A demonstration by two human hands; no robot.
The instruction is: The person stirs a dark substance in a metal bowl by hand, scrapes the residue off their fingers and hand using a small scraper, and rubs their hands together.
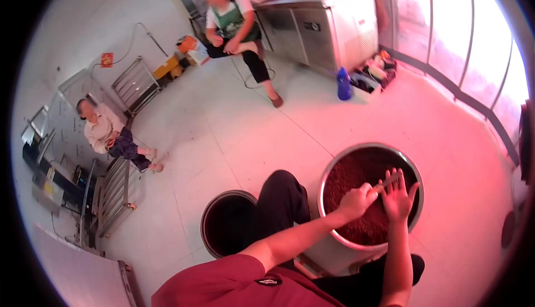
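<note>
My left hand is closed around a thin knife-like tool, whose exact kind I cannot make out. The tool's far end lies across the fingers of my right hand. That hand is open, palm up, with its fingers stretched out and the thumb spread to the right. Both hands are over a large round metal pot, which holds loose, dark reddish-brown material like shreds or crumbs. Left of my knee stands a second round container, dark inside.
A person in a green apron sits by a steel counter; another person sits at the left near metal racks. A blue bottle and a box of items stand on the floor. Glass panels line the right.
</note>
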